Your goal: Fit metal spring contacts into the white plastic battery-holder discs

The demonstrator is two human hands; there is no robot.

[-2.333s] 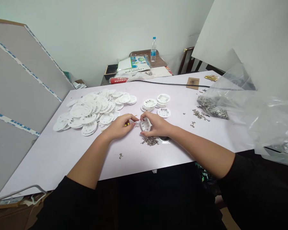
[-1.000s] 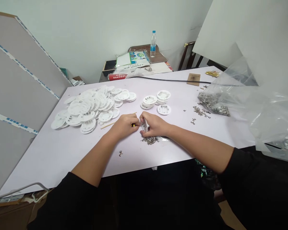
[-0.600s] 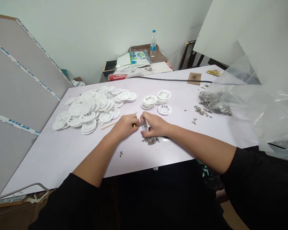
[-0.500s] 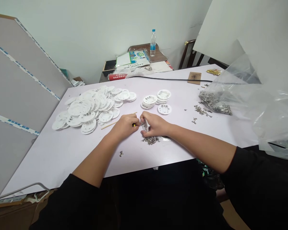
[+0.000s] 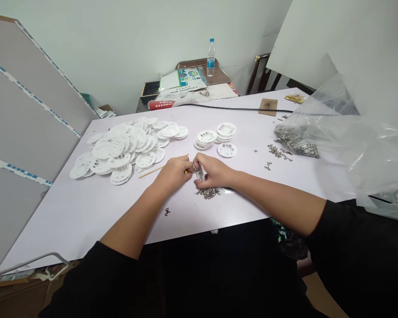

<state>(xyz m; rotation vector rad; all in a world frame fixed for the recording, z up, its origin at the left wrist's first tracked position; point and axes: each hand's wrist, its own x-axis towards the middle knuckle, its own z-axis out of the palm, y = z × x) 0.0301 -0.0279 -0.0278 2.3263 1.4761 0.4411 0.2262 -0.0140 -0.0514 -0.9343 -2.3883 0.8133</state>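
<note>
Pinching white disc point(image 5: 199, 173), seemingly, right hand point(image 5: 215, 171).

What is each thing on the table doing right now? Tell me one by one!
Left hand: closed around a small yellow-tipped tool.
Right hand: gripping a white disc, held on edge.
Disc pile: loose, overlapping heap.
Small stacks: neatly piled, with metal clips fitted.
Clip pile: loose, beside the right hand.
Stick: lying flat.
Bag: open, clips spilling out.
Bottle: upright, capped.
</note>
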